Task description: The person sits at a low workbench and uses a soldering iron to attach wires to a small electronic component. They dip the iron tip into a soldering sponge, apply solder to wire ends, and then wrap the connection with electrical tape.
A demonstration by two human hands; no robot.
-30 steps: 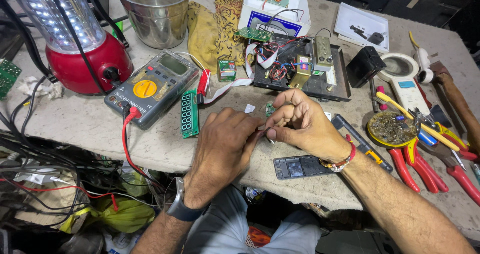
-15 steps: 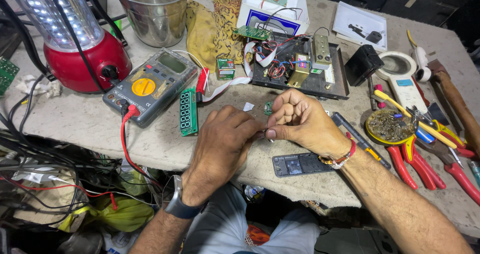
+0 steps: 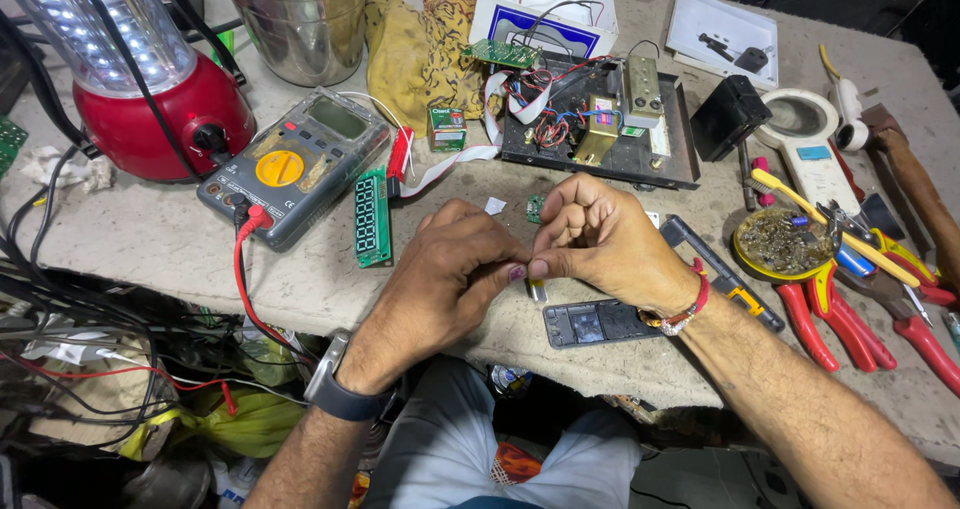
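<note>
My left hand and my right hand meet fingertip to fingertip over the front of the workbench. Between them they pinch a small silvery metal part that hangs just below the fingers; most of it is hidden. Directly under my right wrist lies a flat dark phone frame. A green display board with rows of digits lies left of my left hand. A tiny green circuit piece and a white scrap lie just beyond my knuckles.
A grey multimeter with a red lead, a red lantern and a steel bucket stand at the left. An open black chassis with wiring is behind my hands. Red pliers, a solder tin, a magnifier at right.
Both hands have slid slightly toward the front edge and stayed pinched together. The small part now shows below the fingertips.
</note>
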